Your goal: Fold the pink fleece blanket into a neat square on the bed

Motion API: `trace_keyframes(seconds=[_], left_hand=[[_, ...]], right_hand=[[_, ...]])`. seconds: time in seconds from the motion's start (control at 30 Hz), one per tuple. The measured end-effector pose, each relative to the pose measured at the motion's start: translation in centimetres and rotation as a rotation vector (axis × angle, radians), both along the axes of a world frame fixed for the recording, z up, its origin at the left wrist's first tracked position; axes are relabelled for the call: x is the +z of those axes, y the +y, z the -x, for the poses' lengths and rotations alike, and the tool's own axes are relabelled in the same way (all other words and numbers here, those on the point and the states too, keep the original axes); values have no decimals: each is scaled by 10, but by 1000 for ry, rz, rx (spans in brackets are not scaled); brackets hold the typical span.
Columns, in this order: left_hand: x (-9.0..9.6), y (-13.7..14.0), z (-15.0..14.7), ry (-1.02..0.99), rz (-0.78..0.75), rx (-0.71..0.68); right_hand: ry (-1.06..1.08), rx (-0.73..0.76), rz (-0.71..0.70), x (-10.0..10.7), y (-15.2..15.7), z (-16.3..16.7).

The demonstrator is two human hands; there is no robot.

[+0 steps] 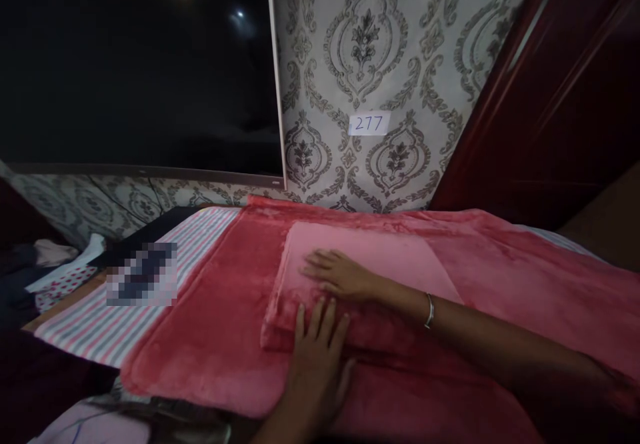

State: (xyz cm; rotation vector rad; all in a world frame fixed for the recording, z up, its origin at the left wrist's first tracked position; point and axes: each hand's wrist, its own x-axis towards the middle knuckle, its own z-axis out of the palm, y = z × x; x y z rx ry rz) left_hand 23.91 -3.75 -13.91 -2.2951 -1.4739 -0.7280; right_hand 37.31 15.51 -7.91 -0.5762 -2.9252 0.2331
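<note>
A thick, plush pink blanket (210,324) is spread over the table, its shade running from red to light pink. On its middle lies a folded pink stack (375,244) of the same plush cloth; whether it is part of the spread blanket or a separate piece, I cannot tell. My right hand (345,275) rests flat on top of the stack, fingers pointing left and slightly blurred. Nearer to me, my left hand (317,351) has its fingers spread against the front edge of the stack. Neither hand grasps anything.
A striped cloth (200,244) shows under the blanket at the left, with a pixelated patch on it. Behind stand a large dark screen (140,71) and a patterned wall with a paper (370,123) marked 277. A dark red wooden panel (540,111) rises at the right.
</note>
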Motion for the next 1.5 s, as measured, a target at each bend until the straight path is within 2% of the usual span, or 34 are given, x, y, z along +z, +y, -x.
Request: trace_keyframes(seconds=[0.07, 0.13, 0.37, 0.57, 0.77, 0.9, 1.0, 1.1, 1.2, 1.3, 1.37, 1.43, 1.5], left_hand=[[-4, -1, 5, 20, 7, 11], [-8, -2, 7, 37, 14, 7], [-19, -2, 5, 30, -23, -8], [-22, 2, 6, 25, -74, -21], [-19, 2, 4, -4, -77, -16], [-17, -3, 4, -16, 12, -17], [-11, -8, 4, -34, 80, -27], [-2, -10, 9, -45, 63, -49], [8, -10, 21, -66, -18, -8], [11, -7, 36, -82, -51, 75], [7, -6, 44, -63, -56, 112], [0, -7, 47, -22, -65, 138], [-6, -10, 47, 11, -81, 153]], right_hand=[[-49, 54, 21, 0, -10, 5], [-73, 11, 40, 1, -3, 9], [-98, -287, 43, 0, 70, 31], [-30, -428, 77, -14, 103, 44], [31, -467, 50, -22, 107, 44], [53, -474, 44, -23, 105, 43], [60, -493, 37, -19, 105, 43], [131, -510, 20, -10, 99, 44], [234, -379, -16, -1, 74, 43], [203, -90, -31, 2, 34, 41], [129, 65, -5, 2, 8, 40], [45, 132, 35, 1, -8, 42], [-26, 122, 60, 2, -9, 48]])
